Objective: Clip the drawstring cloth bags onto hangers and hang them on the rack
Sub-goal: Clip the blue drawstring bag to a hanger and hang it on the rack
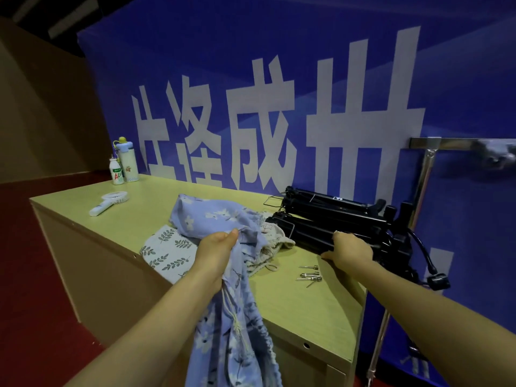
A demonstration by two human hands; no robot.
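Note:
My left hand [216, 251] grips a blue flowered drawstring bag [237, 325] that hangs down over the table's front edge. More blue flowered cloth [206, 216] lies heaped behind it. A white leaf-print bag [164, 252] lies flat to the left, and a cream bag [272, 238] peeks out on the right. My right hand [349, 251] rests on the near end of a stack of black clip hangers [335, 219], fingers curled over one. The metal rack [427, 163] stands at the table's right end.
The pale wooden table [134, 210] holds a white hand fan [107, 203], a small milk bottle [116, 173] and a water bottle [129, 160] at the back left. Several small metal pins [310, 275] lie near the front. A blue banner [279, 107] fills the wall behind.

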